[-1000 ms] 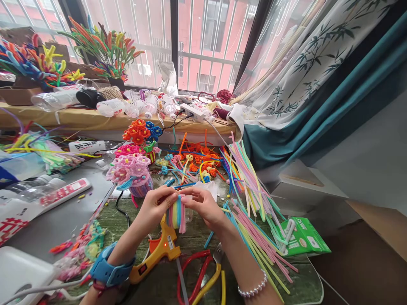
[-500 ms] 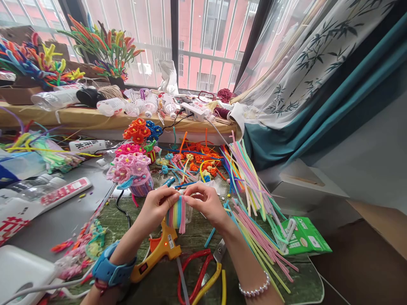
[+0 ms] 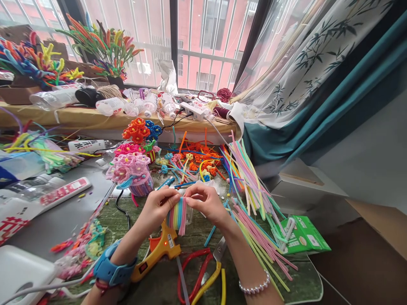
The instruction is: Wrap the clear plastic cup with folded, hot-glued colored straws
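Note:
My left hand (image 3: 162, 202) grips the top left of a small clear plastic cup (image 3: 189, 215), partly hidden. Pastel pipe cleaner strips (image 3: 177, 217) in pink, yellow and blue hang side by side down its wall. With thumb and fingertips pinched, my right hand (image 3: 205, 205) holds the upper end of the rightmost pink pipe cleaner (image 3: 183, 218) at the rim. Below my hands lies a yellow glue gun (image 3: 155, 256) with its small light lit. Scissors (image 3: 206, 271) with red and yellow handles rest beside it.
Loose pipe cleaners (image 3: 254, 237) spread along the right, near a green packet (image 3: 305, 235). Behind my left hand stands a pot of pink pipe cleaner flowers (image 3: 129, 167). Orange scraps (image 3: 200, 154) lie at the back, and plastic bottles (image 3: 110, 106) line the sill.
Hardly anything differs. My hands stay at the cup's rim, and the view has shifted very slightly.

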Available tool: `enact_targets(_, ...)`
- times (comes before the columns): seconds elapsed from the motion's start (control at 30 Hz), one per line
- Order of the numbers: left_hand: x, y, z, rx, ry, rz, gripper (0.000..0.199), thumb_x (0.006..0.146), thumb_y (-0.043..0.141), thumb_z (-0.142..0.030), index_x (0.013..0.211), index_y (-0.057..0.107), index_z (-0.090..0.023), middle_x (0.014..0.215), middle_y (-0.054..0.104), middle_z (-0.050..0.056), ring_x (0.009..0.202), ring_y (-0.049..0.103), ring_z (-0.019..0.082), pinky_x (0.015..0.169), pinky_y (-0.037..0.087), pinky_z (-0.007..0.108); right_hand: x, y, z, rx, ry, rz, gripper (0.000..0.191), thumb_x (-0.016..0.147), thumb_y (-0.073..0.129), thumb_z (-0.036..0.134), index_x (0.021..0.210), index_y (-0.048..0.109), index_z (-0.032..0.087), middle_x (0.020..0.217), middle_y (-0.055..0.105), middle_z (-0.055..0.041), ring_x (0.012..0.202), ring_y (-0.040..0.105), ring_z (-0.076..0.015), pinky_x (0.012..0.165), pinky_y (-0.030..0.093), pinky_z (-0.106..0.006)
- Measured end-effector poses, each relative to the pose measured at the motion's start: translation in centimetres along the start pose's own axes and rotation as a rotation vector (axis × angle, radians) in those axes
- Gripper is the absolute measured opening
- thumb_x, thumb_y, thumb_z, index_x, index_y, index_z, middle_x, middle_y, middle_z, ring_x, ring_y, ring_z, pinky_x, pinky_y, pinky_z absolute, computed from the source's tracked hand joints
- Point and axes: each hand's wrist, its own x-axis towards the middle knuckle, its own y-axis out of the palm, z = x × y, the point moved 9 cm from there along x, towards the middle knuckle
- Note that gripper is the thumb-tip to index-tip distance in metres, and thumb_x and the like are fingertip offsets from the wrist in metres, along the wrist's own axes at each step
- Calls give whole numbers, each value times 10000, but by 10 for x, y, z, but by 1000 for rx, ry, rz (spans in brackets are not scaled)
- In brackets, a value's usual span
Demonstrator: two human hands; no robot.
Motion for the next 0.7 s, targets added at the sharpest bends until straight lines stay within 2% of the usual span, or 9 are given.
enact_targets(0.27,-3,3,-2,-22,-51,42,330,845,571,-442,780,705,-148,691,607,20,620,486,143,549,354,253,-2,-1,-2,-47,40,-7,197,670,767,317,783,658,198,839,673,-13,804,629,-161,754,503,-293)
enact_targets(0.37,-4,0,-6,29,-41,15,301,819,614,-439,829,731,-162,701,611,12,600,465,131,544,350,250,-2,-3,-2,-70,32,-23,182,673,757,307,779,658,197,828,680,-12,787,636,-161,762,512,-308)
enact_targets(0.7,-3,-3,-7,98,-28,-69,207,774,616,-351,732,715,-174,639,568,-7,601,461,136,554,372,252,-3,-2,4,-164,-32,-90,161,658,734,262,784,671,185,830,697,-19,830,672,-191,813,535,-354)
